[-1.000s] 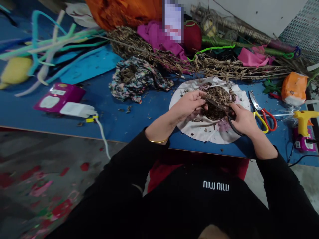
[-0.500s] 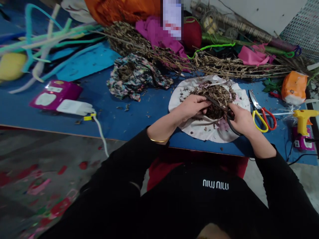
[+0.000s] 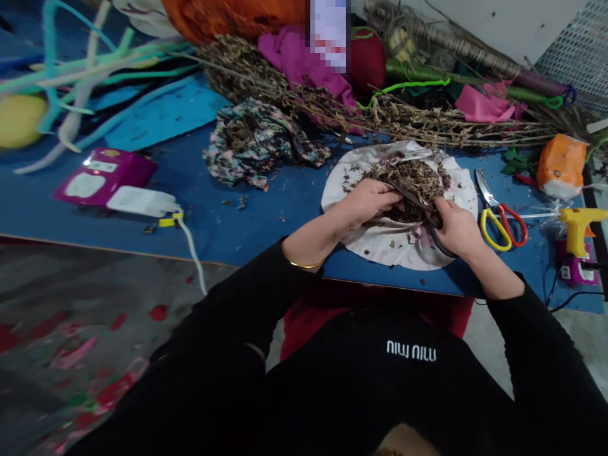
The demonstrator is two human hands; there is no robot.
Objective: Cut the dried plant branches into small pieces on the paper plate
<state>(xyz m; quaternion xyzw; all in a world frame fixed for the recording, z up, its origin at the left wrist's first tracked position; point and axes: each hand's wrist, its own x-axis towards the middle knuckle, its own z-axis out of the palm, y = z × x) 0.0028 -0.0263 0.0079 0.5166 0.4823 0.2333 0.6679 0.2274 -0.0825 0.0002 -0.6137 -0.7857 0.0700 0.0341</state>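
Observation:
My right hand (image 3: 453, 225) is closed round the dark handles of a pair of scissors (image 3: 411, 195), whose blades point left across a heap of dried, crumbled leaves (image 3: 418, 177). At the left side of the heap, my left hand (image 3: 373, 201) has its fingers pinched together close to the blade tips; dried plant bits seem to be between them, though the fingertips hide most of it. Under the heap spreads a round white cloth (image 3: 394, 247), sprinkled with loose crumbs and stained faintly pink at the right.
Scissors with red and yellow handles (image 3: 503, 225) lie right of the cloth, near a yellow glue gun (image 3: 577, 231) and an orange packet (image 3: 562, 163). Dried stems (image 3: 427, 130) run along the back. Leftward are a patterned cloth bundle (image 3: 256, 142) and a purple box (image 3: 104, 177).
Both hands stay over the heap with the scissors between them. The left fingers and the blades have shifted very slightly; the rest of the table looks the same.

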